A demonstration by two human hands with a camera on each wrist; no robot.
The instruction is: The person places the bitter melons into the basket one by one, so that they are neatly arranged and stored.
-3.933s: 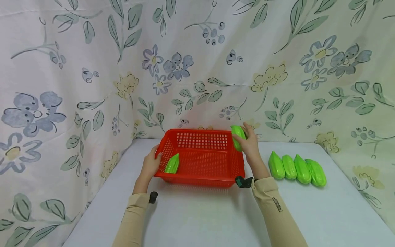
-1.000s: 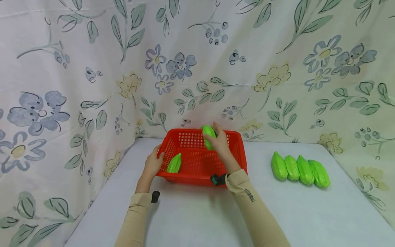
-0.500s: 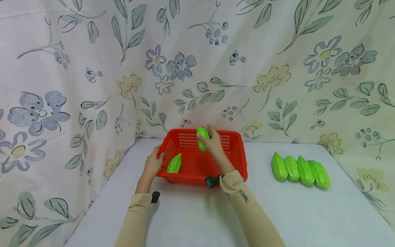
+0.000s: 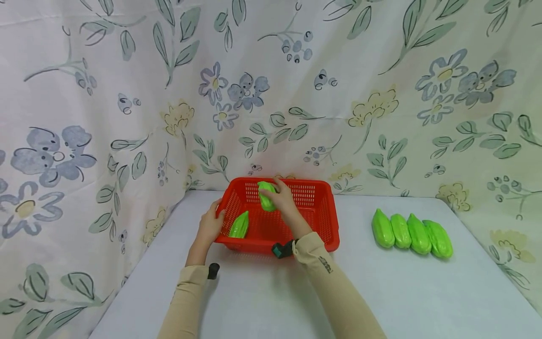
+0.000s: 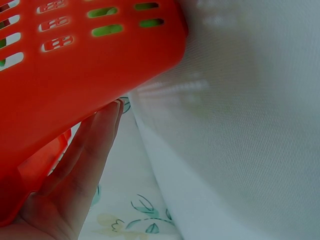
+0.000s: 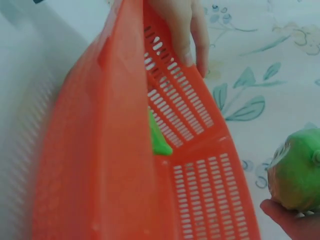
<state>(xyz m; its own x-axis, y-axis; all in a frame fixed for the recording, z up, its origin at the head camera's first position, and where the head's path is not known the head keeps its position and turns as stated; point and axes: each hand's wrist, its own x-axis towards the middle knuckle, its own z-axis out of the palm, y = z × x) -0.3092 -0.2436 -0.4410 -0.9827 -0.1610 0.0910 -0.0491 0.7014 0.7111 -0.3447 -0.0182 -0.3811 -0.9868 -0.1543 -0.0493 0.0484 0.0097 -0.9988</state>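
Observation:
A red perforated plastic basket (image 4: 250,245) stands on the table. My left hand (image 4: 210,226) grips its left rim, fingers outside the wall and thumb over the edge. Over the basket's left half, my right hand (image 4: 284,201) holds a shiny light-green elongated fruit or vegetable (image 4: 266,197) between thumb and fingers; its exact kind is unclear. The right wrist view shows one rounded end of this held green piece (image 6: 297,170), apart from the basket. A similar ridged green piece (image 4: 239,225) lies inside against the left wall, its pointed end toward the back.
Several more green pieces (image 4: 400,230) lie side by side in a row on the white table (image 4: 406,296), right of the basket. A flower-patterned cloth (image 4: 271,94) hangs behind the table and along its left side.
My right hand has carried the green piece from above the basket's right edge leftward, and lowered it slightly over the basket. The left hand keeps its grip on the rim.

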